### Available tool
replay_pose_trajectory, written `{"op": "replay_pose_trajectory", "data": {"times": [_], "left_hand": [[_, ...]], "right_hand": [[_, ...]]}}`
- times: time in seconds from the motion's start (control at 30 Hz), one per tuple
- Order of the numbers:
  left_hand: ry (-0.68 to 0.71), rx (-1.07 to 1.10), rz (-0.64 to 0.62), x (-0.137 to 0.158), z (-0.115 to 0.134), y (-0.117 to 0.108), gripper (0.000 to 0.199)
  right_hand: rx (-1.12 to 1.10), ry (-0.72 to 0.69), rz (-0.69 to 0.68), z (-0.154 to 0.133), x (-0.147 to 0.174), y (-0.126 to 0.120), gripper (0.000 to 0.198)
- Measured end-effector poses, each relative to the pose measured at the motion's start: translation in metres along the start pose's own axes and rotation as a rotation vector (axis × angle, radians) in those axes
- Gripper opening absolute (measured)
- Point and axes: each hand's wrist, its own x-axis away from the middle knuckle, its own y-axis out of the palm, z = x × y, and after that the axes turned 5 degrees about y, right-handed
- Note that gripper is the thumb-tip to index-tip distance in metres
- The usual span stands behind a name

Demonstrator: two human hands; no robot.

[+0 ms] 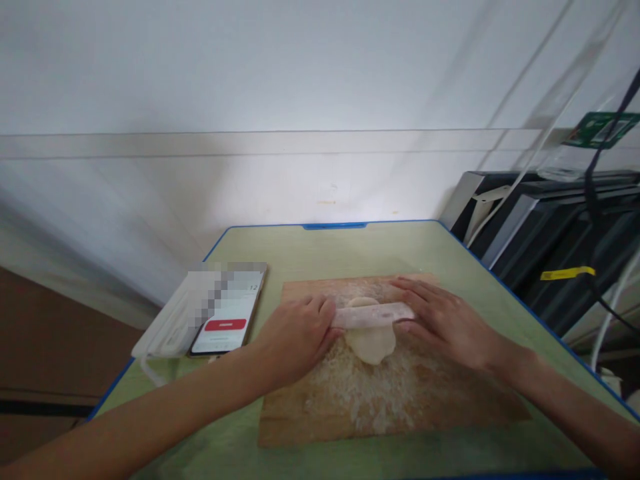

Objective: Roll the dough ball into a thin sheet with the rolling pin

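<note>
A pale rolling pin (373, 315) lies crosswise over a flattened piece of dough (371, 345). My left hand (299, 333) is closed around its left end, fingers curled. At the other end my right hand (443, 320) grips the pin, thumb below and fingers stretched over the top. The dough shows both above and below the pin, wider on the near side. Beneath it is a wooden board (295, 420) dusted with white flour, thickest around and in front of the dough.
The board rests on a green table (330, 250) with a blue edge. A phone (227, 327) leans on a white box (173, 320) at the left. Dark flat panels (550, 233) and cables stand beyond the right edge; a white wall (300, 180) rises behind.
</note>
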Motion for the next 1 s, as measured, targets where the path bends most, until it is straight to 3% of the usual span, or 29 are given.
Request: {"op": "replay_pose_trajectory", "data": {"times": [0.47, 1.0], "left_hand": [[0.085, 0.136, 0.129, -0.016, -0.03, 0.013, 0.048], [0.058, 0.151, 0.07, -0.043, -0.057, 0.016, 0.06]], "right_hand": [[-0.065, 0.136, -0.119, 0.008, -0.03, 0.003, 0.05], [-0.178, 0.222, -0.189, 0.025, -0.053, 0.013, 0.065]]}}
